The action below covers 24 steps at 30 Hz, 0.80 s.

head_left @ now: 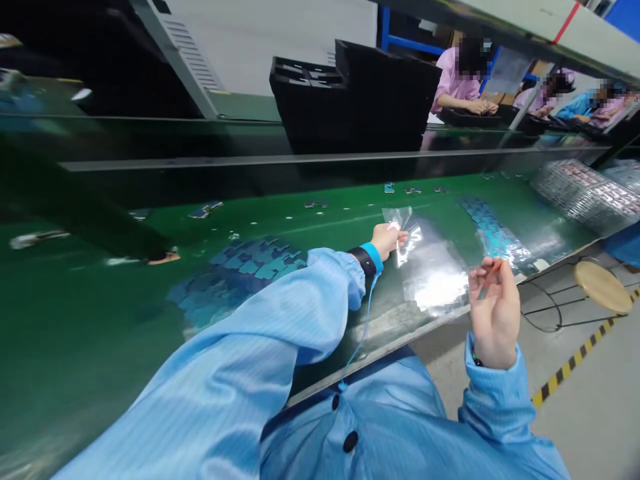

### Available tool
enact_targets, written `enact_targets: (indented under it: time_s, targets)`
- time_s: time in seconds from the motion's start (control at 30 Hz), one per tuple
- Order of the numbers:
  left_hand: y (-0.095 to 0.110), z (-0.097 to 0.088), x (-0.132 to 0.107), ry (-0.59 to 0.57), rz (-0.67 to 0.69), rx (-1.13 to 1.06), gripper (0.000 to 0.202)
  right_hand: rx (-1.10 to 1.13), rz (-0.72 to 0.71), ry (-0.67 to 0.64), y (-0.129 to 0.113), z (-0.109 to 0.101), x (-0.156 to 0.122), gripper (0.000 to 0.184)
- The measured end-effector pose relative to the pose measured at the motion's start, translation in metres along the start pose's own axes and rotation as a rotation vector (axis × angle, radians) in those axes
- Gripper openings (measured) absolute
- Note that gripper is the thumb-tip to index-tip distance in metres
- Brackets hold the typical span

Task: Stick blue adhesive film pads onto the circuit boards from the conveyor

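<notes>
My left hand (pixel 387 241) reaches out over the green work surface and pinches a crumpled piece of clear plastic film (pixel 399 217). A blue anti-static strap (pixel 373 259) with a cord is round that wrist. Just to the right lies a stack of shiny clear plastic sheets (pixel 435 267). My right hand (pixel 495 307), palm up at the front edge, has its fingers closed on a thin tool (pixel 491 277) with an orange-red end; its exact kind I cannot make out. Rows of flat blue pieces (pixel 487 223) lie beyond my right hand.
More flat bluish pieces (pixel 260 260) lie left of my left arm. Small parts (pixel 389 188) line the back of the belt. Clear trays (pixel 575 193) are stacked at right. A black bin (pixel 385 100) stands behind. A stool (pixel 603 287) is at right; several co-workers sit opposite.
</notes>
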<state>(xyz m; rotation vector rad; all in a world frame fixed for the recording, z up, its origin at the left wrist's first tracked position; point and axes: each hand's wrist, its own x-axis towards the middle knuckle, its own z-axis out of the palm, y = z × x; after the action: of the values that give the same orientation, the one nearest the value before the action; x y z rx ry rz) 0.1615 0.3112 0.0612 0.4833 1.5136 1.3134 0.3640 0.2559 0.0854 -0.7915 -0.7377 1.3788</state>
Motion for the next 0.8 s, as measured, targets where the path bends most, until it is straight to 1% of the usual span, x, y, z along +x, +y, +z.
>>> enact_targets:
  time_s: [0.03, 0.1, 0.17, 0.23, 0.3, 0.33, 0.37, 0.4, 0.47, 0.5, 0.53, 0.6, 0.67, 0.73, 0.8]
  targets:
    - [-0.002, 0.004, 0.007, 0.024, 0.014, 0.021, 0.034, -0.042, -0.027, -0.012, 0.001, -0.002, -0.001, 0.027]
    - [-0.001, 0.005, 0.014, 0.078, 0.056, 0.068, 0.035, -0.121, -0.11, -0.053, 0.007, -0.002, -0.003, 0.033]
    - [0.004, 0.0, 0.013, 0.126, 0.115, 0.119, 0.037, -0.215, -0.243, -0.078, 0.018, 0.002, -0.003, 0.032]
    - [0.011, -0.012, 0.002, 0.136, 0.164, 0.171, 0.036, -0.338, -0.421, -0.07, 0.033, 0.008, -0.002, 0.024]
    - [0.015, -0.031, -0.022, 0.08, 0.173, 0.216, 0.025, -0.472, -0.641, -0.096, 0.049, 0.017, -0.004, 0.017]
    - [0.015, -0.042, -0.038, 0.034, 0.157, 0.234, 0.013, -0.542, -0.769, -0.146, 0.056, 0.022, -0.006, 0.018]
    - [0.014, -0.054, -0.058, -0.028, 0.129, 0.249, 0.015, -0.614, -0.9, -0.229, 0.062, 0.028, -0.009, 0.022]
    - [0.011, -0.068, -0.079, -0.088, 0.089, 0.256, 0.026, -0.683, -1.018, -0.338, 0.066, 0.033, -0.013, 0.028]
    - [0.004, -0.095, -0.122, -0.153, 0.038, 0.241, 0.04, -0.78, -1.183, -0.57, 0.072, 0.045, -0.026, 0.038]
    - [0.0, -0.108, -0.141, -0.171, 0.03, 0.221, 0.042, -0.798, -1.224, -0.682, 0.074, 0.052, -0.034, 0.04]
    - [-0.003, -0.12, -0.159, -0.186, 0.058, 0.196, 0.043, -0.792, -1.251, -0.778, 0.077, 0.058, -0.042, 0.04]
    - [-0.007, -0.14, -0.184, -0.148, 0.119, 0.18, 0.038, -0.718, -1.297, -0.905, 0.085, 0.072, -0.06, 0.036]
    - [-0.01, -0.157, -0.198, -0.076, 0.16, 0.164, 0.032, -0.636, -1.321, -0.981, 0.095, 0.085, -0.076, 0.031]
    - [-0.013, -0.175, -0.205, 0.006, 0.186, 0.174, 0.028, -0.606, -1.32, -1.053, 0.103, 0.098, -0.089, 0.026]
    - [-0.015, -0.195, -0.21, 0.098, 0.229, 0.218, 0.025, -0.585, -1.279, -1.112, 0.108, 0.111, -0.096, 0.025]
